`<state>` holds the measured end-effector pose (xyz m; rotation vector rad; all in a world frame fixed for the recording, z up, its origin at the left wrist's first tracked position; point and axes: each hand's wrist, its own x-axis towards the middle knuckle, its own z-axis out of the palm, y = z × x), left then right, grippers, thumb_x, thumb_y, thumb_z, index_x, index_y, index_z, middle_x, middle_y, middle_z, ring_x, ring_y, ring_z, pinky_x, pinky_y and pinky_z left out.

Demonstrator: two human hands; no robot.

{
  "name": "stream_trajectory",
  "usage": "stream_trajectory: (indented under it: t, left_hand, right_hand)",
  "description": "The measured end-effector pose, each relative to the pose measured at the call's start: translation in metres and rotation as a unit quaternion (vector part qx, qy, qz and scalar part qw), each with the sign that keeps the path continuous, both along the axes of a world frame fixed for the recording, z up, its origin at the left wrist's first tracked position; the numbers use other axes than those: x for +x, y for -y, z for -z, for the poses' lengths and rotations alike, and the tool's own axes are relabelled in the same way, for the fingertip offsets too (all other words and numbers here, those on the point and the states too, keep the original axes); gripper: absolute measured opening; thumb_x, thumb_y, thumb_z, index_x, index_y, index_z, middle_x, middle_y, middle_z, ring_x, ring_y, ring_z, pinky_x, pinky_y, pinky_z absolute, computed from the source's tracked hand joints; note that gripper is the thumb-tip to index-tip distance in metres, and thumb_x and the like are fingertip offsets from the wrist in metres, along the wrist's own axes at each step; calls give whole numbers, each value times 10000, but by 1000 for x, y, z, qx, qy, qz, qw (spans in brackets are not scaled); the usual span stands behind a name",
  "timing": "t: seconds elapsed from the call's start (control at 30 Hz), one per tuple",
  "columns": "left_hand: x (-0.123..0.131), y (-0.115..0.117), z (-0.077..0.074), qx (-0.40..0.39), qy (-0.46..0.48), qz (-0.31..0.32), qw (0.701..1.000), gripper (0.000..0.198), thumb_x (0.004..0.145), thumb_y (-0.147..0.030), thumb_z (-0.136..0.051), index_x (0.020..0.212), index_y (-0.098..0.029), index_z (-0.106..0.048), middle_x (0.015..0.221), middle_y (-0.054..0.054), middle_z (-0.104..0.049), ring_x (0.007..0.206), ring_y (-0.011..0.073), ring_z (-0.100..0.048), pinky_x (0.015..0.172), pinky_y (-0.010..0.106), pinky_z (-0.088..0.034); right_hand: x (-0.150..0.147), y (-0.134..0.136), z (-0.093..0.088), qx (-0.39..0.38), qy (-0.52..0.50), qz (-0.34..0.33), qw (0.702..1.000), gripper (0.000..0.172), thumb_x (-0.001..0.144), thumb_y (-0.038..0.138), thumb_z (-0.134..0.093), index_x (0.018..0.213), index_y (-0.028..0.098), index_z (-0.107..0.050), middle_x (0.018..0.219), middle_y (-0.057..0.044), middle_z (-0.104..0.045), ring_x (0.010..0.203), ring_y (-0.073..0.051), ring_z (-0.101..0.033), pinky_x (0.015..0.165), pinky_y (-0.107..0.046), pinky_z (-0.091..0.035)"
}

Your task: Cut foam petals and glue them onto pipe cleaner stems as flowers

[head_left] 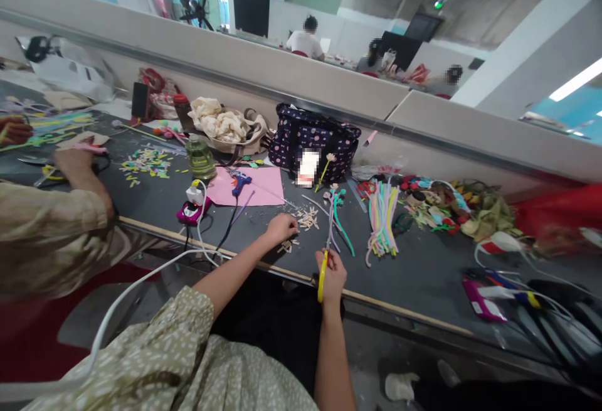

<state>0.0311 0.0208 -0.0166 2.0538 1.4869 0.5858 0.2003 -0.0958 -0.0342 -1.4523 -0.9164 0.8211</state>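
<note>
My right hand [332, 276] is closed round the yellow handles of a pair of scissors [323, 273] at the table's front edge, blades pointing away toward a bunch of pipe-cleaner stems [337, 216]. My left hand [281, 228] rests on the dark table [414, 273], fingers curled over small pale cut pieces [308, 218]; what it grips, if anything, is too small to name.
A pink sheet [263, 186] with a blue glue gun [240, 181], a spotted bag [313, 138], a bundle of pastel pipe cleaners [382, 216] and craft clutter at the right lie on the table. Another person's sleeve and hand [75, 163] work at the left. White cables cross the front.
</note>
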Motion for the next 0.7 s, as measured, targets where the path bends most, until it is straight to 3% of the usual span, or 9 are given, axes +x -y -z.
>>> stream_trajectory:
  t: [0.17, 0.33, 0.43, 0.47, 0.57, 0.63, 0.7]
  left_hand:
    - [14, -6, 5, -19, 16, -14, 1000, 60, 623, -160, -708, 606, -191, -659, 784, 70, -652, 922, 230, -555, 781, 282, -397]
    - [2, -16, -1, -26, 75, -9, 997, 41, 657, -158, -657, 619, -173, -662, 690, 44, -639, 710, 170, -571, 676, 257, -413]
    - [-16, -21, -9, -41, 164, -20, 985, 85, 719, -208, -608, 695, -148, -664, 652, 29, -621, 583, 120, -537, 576, 222, -404]
    - [-22, -21, -10, -68, 258, -36, 963, 100, 711, -225, -625, 694, -132, -657, 625, 29, -605, 544, 109, -516, 535, 214, -390]
    - [-33, -20, -11, -166, 481, -39, 860, 199, 620, -276, -742, 672, -118, -633, 600, 16, -580, 496, 84, -488, 480, 195, -372]
    - [-33, -20, -7, -232, 570, -35, 787, 261, 585, -265, -785, 753, -120, -647, 661, 21, -606, 537, 86, -528, 512, 196, -415]
    - [-27, -23, -3, -273, 617, -37, 737, 343, 579, -222, -801, 873, -116, -661, 705, 31, -627, 569, 88, -561, 563, 208, -461]
  right_hand:
    - [-1, -1, -1, 9, 3, -2, 1000, 496, 645, 465, -691, 974, 99, -631, 842, -93, -683, 746, -167, -627, 698, -265, -481]
    - [-1, 2, -3, 33, 32, -8, 999, 503, 666, 480, -665, 990, 95, -634, 825, -89, -684, 709, -159, -624, 680, -264, -479]
    - [2, 7, -5, 38, 74, -3, 997, 525, 702, 515, -630, 1016, 94, -628, 843, -97, -685, 711, -163, -622, 671, -262, -474]
    - [3, 10, -6, 31, 100, 1, 994, 535, 709, 527, -623, 1025, 96, -625, 841, -97, -684, 704, -165, -620, 660, -261, -470]
    - [1, 14, -7, 0, 205, 16, 979, 556, 722, 557, -612, 1060, 115, -619, 810, -83, -682, 672, -175, -611, 624, -260, -453]
    - [-3, 12, -7, -11, 285, 14, 958, 553, 738, 572, -594, 1085, 142, -617, 764, -59, -674, 649, -177, -605, 607, -255, -436]
    - [-8, 5, -5, -4, 361, 4, 932, 536, 753, 592, -569, 1080, 170, -620, 697, -26, -649, 617, -169, -593, 594, -247, -417]
